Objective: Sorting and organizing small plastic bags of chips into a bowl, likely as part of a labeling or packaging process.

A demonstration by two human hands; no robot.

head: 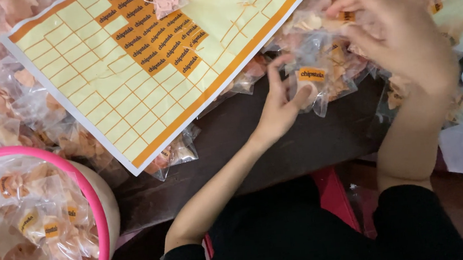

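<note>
On the dark tabletop (310, 140) | left hand (281, 106) grasping a small clear plastic packet of pale chips with an orange label (316, 80) from below | right hand (396, 32) pinching its top | yellow-orange sticker sheet (126, 72) lies left | pink-rimmed tub (95, 197) of packets near-left.

Count, head view. Hands: two, a left hand (281, 108) and a right hand (396, 32), both of one person. Sticker sheet (141, 60): one, yellow with orange border; most cells peeled bare, the orange stickers left on it sit in one cluster, too small to tally exactly. Basin (95, 197): one, pink rim. Clear packets of pale chips (322, 77): dozens, heaped across the table and inside the basin; overlap prevents an exact figure. Packets touched by the hands: at least one.
</note>
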